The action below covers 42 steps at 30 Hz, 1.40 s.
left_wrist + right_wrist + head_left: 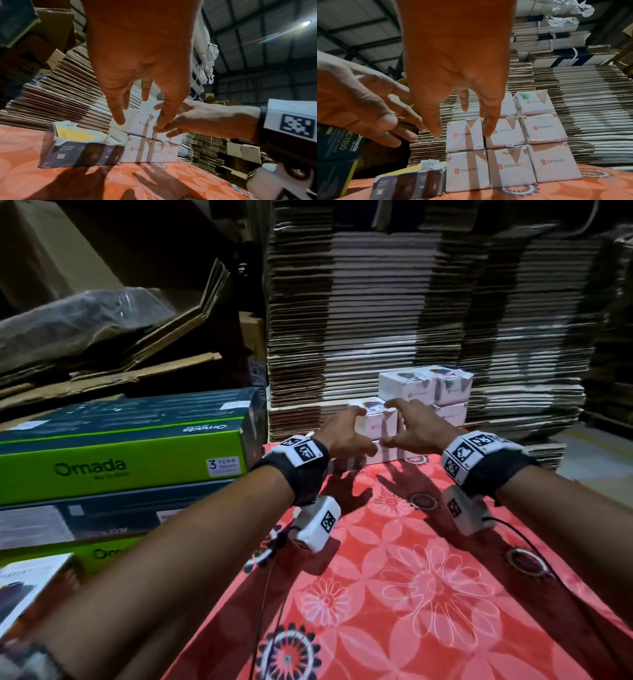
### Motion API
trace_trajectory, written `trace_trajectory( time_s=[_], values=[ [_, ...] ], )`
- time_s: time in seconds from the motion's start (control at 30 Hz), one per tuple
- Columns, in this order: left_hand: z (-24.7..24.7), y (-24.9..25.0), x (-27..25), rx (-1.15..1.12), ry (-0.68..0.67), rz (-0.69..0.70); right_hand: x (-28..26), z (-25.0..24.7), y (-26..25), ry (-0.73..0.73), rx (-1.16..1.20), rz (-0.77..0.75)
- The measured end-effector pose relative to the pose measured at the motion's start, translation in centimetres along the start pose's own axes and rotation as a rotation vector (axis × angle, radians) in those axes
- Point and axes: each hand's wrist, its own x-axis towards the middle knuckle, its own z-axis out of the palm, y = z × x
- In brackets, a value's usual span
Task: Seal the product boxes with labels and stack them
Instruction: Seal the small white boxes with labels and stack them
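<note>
Head view: I see both hands reaching to the far end of the table (428,594), at the stack of white product boxes (424,386). Left hand (342,436) grip is spread, fingers straight, at the left side of the top-left box (378,422) of the near rows; I can't tell if the fingertips actually touch it. Right hand (416,428) grip also spread, fingers and thumb apart, over the same box's right side, holding nothing that I can make out.

Right wrist view shows the stack face-on: white boxes with orange "Portronics" print, three columns, stepped, tallest on the right, sitting on the red floral cloth (573,189). An open, torn dark-printed box (409,181) lies just left of the stack's bottom row, touching it.

Left wrist view: both hands' fingers (118,115) hang straight in front of the upper boxes, blurred.

Behind the stack: a tall pile of flattened cardboard sheets (428,302). Left of the table: green "Omada" cartons (123,446), stacked, with loose cardboard and plastic wrap above.
</note>
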Motion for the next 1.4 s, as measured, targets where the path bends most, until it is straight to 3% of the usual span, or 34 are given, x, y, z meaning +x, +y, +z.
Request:
trace_trajectory(
  time_s=[0.3, 0.63, 0.8, 1.03, 1.4],
  values=[
    [1.7, -1.6, 4.6, 0.063, -0.052, 0.040, 1.1, 1.6, 1.4, 0.032, 0.077, -0.044],
    [2.5, -3.0, 5.2, -0.044, 0.018, 0.008, 2.3, 2.7, 1.6, 0.078, 0.153, -0.092],
    [2.3, -3.0, 4.2, -0.150, 0.035, 0.005, 2.3, 2.9, 1.3, 0.167, 0.186, -0.112],
    [1.7, -3.2, 2.2, -0.105, 0.146, 0.066, 0.7, 2.2, 1.1, 0.231, 0.262, -0.111],
    [-0.4, -2.8, -3.7, -0.043, 0.273, 0.108, -6.1, -0.2, -2.0, 0.244, 0.271, -0.157]
  ],
)
